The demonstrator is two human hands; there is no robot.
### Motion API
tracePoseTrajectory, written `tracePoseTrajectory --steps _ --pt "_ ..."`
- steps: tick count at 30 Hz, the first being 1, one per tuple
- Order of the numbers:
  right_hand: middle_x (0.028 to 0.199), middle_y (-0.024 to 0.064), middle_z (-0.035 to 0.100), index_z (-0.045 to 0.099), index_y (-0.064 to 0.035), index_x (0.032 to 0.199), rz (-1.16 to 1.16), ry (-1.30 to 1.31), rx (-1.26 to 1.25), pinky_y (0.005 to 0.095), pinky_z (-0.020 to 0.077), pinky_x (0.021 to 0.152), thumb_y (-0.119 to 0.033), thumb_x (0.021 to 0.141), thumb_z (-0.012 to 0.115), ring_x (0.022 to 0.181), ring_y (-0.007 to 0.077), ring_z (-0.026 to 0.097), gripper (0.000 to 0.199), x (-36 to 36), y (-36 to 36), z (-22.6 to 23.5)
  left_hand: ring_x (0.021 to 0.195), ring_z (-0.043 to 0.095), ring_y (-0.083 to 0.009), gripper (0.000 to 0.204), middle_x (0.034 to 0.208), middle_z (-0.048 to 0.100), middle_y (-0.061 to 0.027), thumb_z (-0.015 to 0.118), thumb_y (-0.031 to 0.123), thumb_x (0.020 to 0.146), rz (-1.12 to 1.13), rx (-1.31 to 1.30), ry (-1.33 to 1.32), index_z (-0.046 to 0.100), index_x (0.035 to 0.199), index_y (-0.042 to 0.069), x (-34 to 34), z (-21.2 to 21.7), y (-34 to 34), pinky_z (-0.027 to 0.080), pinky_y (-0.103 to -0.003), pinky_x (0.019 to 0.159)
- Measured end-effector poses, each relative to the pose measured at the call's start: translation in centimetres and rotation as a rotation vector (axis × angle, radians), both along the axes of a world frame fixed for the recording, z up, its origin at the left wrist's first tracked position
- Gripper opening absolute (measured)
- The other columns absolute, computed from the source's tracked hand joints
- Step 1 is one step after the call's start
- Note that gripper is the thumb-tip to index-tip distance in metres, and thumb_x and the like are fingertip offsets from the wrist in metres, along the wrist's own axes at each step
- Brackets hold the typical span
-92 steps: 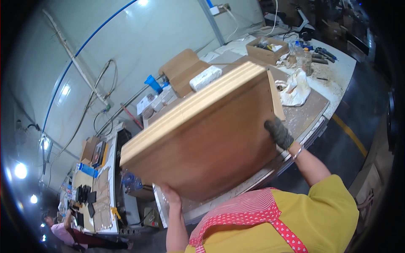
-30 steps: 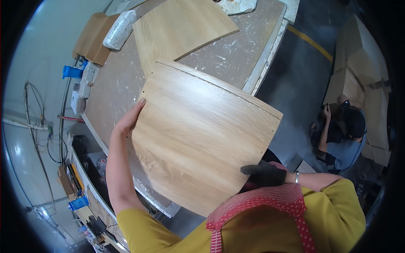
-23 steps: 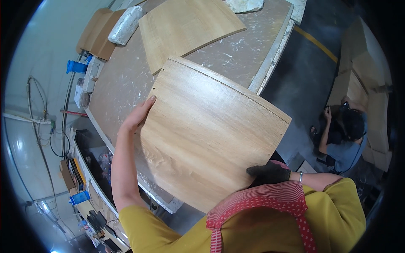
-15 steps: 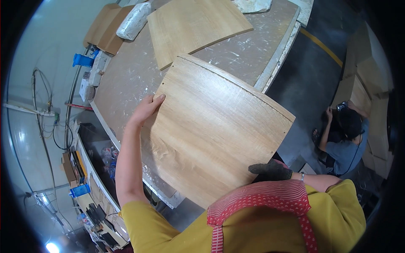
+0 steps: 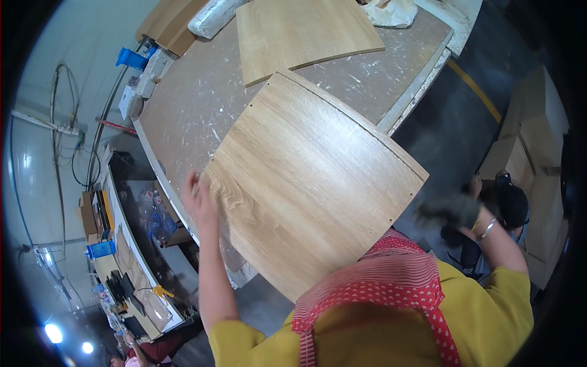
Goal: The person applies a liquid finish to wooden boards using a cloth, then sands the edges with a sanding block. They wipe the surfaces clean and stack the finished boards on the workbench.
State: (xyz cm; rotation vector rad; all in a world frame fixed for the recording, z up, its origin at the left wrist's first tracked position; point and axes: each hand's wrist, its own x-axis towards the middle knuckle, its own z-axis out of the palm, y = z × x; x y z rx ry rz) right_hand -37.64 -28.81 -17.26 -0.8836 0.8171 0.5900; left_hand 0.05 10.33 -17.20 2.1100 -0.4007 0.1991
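A wood-grain board (image 5: 318,177) with a groove along its far edge and small holes near its sides lies tilted across the near part of the worktable (image 5: 183,104), overhanging toward my apron. My left hand (image 5: 200,199) is bare, its fingers apart at the board's left edge; whether they touch it is unclear. Off the board's right corner, my right hand (image 5: 449,212) wears a dark glove and is smeared by motion, so its fingers cannot be read. A second wood-grain board (image 5: 306,33) lies farther back on the table, close to the first board's far corner.
A white wrapped bundle (image 5: 214,17) and a cardboard box (image 5: 171,27) sit at the table's far left. A crumpled white bag (image 5: 391,12) is at the back. On the right, a person (image 5: 510,202) crouches by stacked cartons (image 5: 538,134). Plastic bottles (image 5: 156,217) lie lower left.
My left hand has let go of the board's left edge and moved nearer to me. My right hand has left the board's near right edge, moving right and up. The board now lies slightly turned.
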Motion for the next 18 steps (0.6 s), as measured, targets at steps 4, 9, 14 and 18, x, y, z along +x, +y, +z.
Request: tracePoseTrajectory --steps 4,9,14,18 --pt "0.107 0.0051 0.065 0.062 -0.0057 0.117 -0.189 -0.165 -0.373 0.0278 0.0504 0.076 -0.035 0.095 0.057 0.088 0.0143 0.061 0.036 2.0 -7.4 -1.0 0.07 0.047 -0.0106 0.024 0.076 0.051 -0.0017 0.045 0.023 0.1 0.39 0.185 0.318 0.052 0.092 0.002 -16.0 1.2 8.7 0.039 -0.026 0.063" --pt "0.121 0.0072 0.062 0.052 -0.0089 0.134 0.431 -0.405 -0.596 0.0315 0.0487 0.09 -0.035 0.094 0.059 0.106 0.0172 0.06 0.049 9.7 -5.8 -1.8 0.135 0.034 -0.0315 0.073 0.144 0.037 -0.021 0.032 0.062 0.096 0.434 -0.906 1.429 0.035 0.143 0.005 -31.6 0.3 5.5 0.035 -0.045 0.107" --pt "0.118 0.0125 0.063 0.049 0.0049 0.131 0.531 -0.523 -0.51 0.0284 0.0512 0.09 -0.029 0.092 0.065 0.103 0.0161 0.063 0.054 12.8 -3.2 -0.8 0.133 0.039 -0.032 0.069 0.144 0.04 -0.0195 0.042 0.05 0.097 0.371 -0.931 1.327 0.035 0.141 -0.003 -33.6 0.1 1.5 0.034 -0.044 0.11" --pt "0.116 0.0121 0.063 0.05 0.003 0.13 0.175 -0.264 -0.213 0.0293 0.051 0.092 -0.024 0.093 0.063 0.104 0.0172 0.063 0.048 11.6 -1.5 -0.2 0.125 0.047 -0.0276 0.059 0.139 0.046 -0.0157 0.05 0.039 0.097 0.565 -0.895 1.15 0.038 0.138 -0.002 -33.8 -2.1 1.7 0.037 -0.042 0.107"
